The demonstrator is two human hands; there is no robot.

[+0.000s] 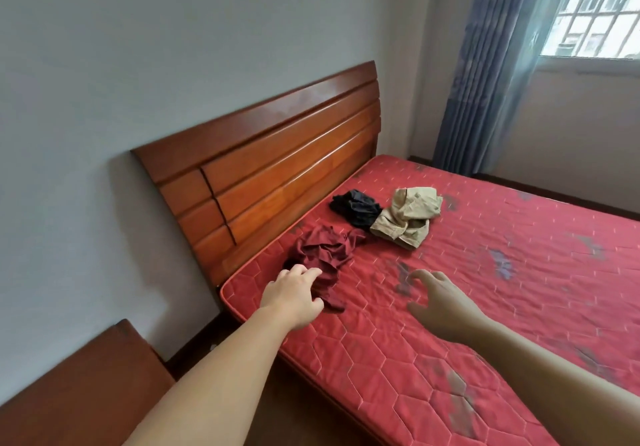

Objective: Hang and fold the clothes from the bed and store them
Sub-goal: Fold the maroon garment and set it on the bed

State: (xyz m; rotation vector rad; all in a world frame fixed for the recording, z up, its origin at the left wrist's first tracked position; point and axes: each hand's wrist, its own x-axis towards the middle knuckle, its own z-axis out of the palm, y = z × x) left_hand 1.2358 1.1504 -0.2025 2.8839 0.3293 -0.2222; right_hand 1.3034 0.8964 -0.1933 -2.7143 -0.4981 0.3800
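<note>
Three crumpled garments on the bed (485,272) — maroon (323,255), black (355,207), khaki (407,217)

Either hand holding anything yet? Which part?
Nothing held. Left hand reaches onto the near edge of the crumpled maroon garment, fingers not closed on it. Right hand hovers open.
</note>
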